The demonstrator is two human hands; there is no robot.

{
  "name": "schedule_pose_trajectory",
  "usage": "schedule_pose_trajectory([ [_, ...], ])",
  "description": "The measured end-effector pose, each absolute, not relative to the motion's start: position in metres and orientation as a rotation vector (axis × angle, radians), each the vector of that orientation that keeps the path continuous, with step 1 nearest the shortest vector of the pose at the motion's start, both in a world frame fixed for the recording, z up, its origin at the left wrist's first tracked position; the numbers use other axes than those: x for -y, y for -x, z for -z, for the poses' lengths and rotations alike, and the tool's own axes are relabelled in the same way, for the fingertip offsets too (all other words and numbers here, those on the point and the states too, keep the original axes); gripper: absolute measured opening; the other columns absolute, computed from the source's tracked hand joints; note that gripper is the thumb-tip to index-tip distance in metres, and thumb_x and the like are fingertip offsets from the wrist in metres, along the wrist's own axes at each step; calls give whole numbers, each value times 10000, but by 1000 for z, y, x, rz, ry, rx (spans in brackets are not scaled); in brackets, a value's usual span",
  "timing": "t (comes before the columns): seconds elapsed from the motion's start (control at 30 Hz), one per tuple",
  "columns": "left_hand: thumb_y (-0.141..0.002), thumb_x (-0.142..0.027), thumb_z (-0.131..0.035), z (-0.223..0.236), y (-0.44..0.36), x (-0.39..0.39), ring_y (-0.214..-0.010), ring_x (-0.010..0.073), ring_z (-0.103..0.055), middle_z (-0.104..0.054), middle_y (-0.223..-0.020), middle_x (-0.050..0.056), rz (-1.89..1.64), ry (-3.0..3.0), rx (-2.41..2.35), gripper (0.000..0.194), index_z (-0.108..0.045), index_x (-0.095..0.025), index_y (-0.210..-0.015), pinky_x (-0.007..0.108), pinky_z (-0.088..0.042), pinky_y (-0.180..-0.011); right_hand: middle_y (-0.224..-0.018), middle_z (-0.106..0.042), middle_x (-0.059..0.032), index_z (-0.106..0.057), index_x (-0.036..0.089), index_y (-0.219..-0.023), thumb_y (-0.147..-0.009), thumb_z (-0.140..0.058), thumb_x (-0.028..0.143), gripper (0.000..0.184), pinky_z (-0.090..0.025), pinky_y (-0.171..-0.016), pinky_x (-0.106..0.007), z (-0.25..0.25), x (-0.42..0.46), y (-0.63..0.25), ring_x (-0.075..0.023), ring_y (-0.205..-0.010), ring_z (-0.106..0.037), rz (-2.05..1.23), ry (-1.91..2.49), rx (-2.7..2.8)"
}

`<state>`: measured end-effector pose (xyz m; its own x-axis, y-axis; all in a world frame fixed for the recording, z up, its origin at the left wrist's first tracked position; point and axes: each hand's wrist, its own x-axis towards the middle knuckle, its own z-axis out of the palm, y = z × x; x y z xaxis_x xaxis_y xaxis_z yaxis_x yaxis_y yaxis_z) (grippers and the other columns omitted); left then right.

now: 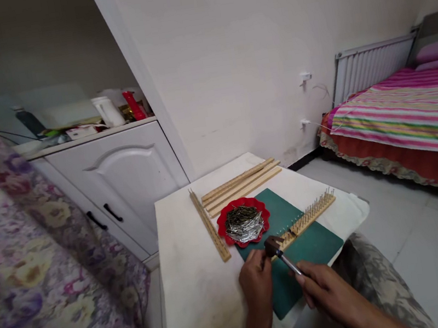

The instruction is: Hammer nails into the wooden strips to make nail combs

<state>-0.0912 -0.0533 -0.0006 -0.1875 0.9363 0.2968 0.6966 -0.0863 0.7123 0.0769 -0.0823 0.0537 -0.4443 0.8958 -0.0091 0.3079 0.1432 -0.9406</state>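
My right hand point(319, 286) is closed around the handle of a hammer point(288, 263). The dark hammer head is over the near end of a wooden strip point(311, 218), from which rows of nails stick up. At that same end, my left hand point(257, 280) has its fingers pinched together close beside the hammer head; what they hold is hidden. The strip lies slantwise across a green mat point(278, 207). Just beyond my left hand sits a red scalloped bowl point(221, 224) filled with loose nails point(245, 222).
Several wooden strips point(243, 187) lie at the table's back, and another strip point(211, 229) lies left of the bowl. The white-covered table point(196, 284) stands against the wall. A cabinet point(121, 174) and floral curtain point(54, 279) are left; a bed point(408, 100) is right.
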Motion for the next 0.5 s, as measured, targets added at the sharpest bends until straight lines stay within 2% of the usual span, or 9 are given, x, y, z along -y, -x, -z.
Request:
schedule_pose_trajectory([
  [0.17,-821,-240,-475,1,90,53,-698,109,-562,-614,-780,-17,-1145,-1755,-1901,172,-642,-211,-790,193,-366,-623,-508,-443,83,-418,228,-714,-860,-337,549,362,-261,-319,-181,-43,94,-89,-80,-346,-352,-1469,1209,1692],
  [0.5,-818,-253,-496,0,93,56,-681,118,-557,-586,-742,-7,-1197,-1766,-1841,160,-629,-192,-754,208,-395,-626,-484,-414,86,-465,214,-699,-773,-380,681,481,-188,-305,-181,-9,112,-101,-62,-335,-300,-1641,1254,1537],
])
